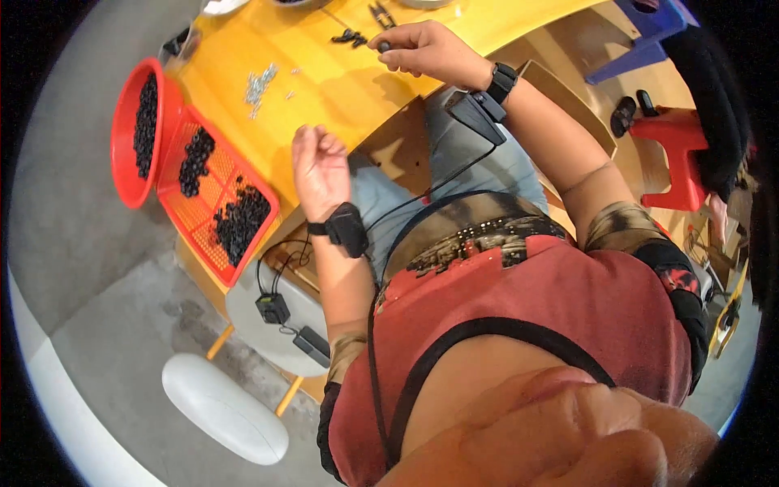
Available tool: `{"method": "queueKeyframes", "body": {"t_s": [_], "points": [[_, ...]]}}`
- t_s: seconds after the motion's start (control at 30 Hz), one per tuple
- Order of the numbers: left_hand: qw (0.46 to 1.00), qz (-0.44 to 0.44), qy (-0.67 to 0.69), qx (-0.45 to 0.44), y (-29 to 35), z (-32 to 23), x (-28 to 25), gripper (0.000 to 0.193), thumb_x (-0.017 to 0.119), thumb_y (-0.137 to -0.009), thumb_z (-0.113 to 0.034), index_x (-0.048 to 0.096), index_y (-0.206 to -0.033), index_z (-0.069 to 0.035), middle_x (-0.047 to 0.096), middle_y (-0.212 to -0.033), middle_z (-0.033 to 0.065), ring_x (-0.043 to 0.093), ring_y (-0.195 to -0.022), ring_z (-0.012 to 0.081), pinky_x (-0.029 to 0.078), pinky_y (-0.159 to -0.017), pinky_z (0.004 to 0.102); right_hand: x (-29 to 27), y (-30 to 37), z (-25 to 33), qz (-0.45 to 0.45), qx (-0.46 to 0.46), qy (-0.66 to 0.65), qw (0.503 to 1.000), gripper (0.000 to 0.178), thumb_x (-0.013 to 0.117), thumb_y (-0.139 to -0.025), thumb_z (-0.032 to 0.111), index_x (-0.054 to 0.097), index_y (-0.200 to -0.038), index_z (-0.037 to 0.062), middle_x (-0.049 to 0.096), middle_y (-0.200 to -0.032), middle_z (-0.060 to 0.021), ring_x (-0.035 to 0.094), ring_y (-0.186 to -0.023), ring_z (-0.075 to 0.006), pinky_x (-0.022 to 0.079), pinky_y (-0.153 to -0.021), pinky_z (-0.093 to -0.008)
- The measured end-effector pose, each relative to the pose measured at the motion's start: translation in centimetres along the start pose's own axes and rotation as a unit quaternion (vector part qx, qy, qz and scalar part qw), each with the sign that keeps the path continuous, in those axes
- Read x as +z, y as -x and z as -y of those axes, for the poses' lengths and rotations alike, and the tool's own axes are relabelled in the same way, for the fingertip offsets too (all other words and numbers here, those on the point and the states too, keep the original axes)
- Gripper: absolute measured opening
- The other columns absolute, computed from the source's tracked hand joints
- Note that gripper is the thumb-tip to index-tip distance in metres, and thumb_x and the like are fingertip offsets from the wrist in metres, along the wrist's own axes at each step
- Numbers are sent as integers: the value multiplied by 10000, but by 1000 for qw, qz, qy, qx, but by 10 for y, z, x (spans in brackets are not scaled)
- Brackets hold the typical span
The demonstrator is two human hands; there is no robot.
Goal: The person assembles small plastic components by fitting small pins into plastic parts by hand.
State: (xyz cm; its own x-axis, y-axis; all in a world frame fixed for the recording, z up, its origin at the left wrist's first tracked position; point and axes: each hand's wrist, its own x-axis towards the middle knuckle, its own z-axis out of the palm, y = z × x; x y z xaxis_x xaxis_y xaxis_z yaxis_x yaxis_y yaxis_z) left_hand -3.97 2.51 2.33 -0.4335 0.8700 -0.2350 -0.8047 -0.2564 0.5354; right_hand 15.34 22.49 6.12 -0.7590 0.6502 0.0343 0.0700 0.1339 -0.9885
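Observation:
My right hand (pixel 423 50) is over the far side of the yellow table (pixel 333 97), its thumb and fingers pinched on a small round black part (pixel 384 47). Several small black pieces (pixel 349 38) lie on the table just left of it. Beyond them is a dark tool that looks like pliers (pixel 381 15). My left hand (pixel 321 169) is raised by the table's near edge, palm showing, fingers loosely bent, with nothing visible in it. Small silver screws (pixel 258 89) lie in a heap ahead of it, with a few loose ones close by.
At the table's left end, a red basket (pixel 213 237) holds two heaps of black parts. Beside it, a red bowl (pixel 122 158) contains more. A grey-white stool (pixel 243 312) carries small black devices with cables. A red stool (pixel 673 154) and a blue stool (pixel 641 40) stand right.

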Motion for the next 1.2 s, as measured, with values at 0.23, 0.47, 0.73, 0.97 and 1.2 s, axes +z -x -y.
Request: {"method": "queueKeyframes", "body": {"t_s": [0.23,0.47,0.73,0.97,1.2], "points": [[997,-33,-6,63,-11,-18,-25,57,679,-991,-76,650,-1039,-86,649,-950,47,547,-771,117,467,-683,249,-56,-29,-6,-128,28,-11,991,149,668,-960,130,744,-1047,36,659,-777,29,576,-664,-59,485,-610,-238],[996,-65,-17,51,-5,-12,-24,32,655,-1006,-70,650,-1030,-91,650,-943,47,551,-778,123,467,-686,261,-77,-70,-18,-304,-14,-42,952,452,708,-947,135,617,-1312,-116,719,-1025,-111,677,-853,-163,555,-756,-301],[998,-33,-14,60,-5,-5,-22,59,644,-1009,-55,641,-1056,-90,643,-955,52,553,-785,123,469,-697,271,-45,-11,-37,-272,-100,243,926,271,708,-968,206,758,-1182,48,750,-893,-45,627,-768,-66,513,-688,-247],[998,-22,-10,60,-4,2,-19,104,658,-993,-30,639,-1071,-96,670,-965,70,584,-793,119,491,-702,266,13,1,-30,-26,-140,345,928,226,699,-937,192,770,-1072,24,754,-983,-152,723,-840,-292,571,-758,-349],[998,-7,-19,62,0,3,-16,112,658,-995,-35,622,-1081,-97,670,-963,71,583,-786,128,494,-711,273,26,-26,-22,-78,-49,322,942,227,703,-881,196,767,-997,12,737,-969,-185,707,-906,-354,565,-814,-409]]}}
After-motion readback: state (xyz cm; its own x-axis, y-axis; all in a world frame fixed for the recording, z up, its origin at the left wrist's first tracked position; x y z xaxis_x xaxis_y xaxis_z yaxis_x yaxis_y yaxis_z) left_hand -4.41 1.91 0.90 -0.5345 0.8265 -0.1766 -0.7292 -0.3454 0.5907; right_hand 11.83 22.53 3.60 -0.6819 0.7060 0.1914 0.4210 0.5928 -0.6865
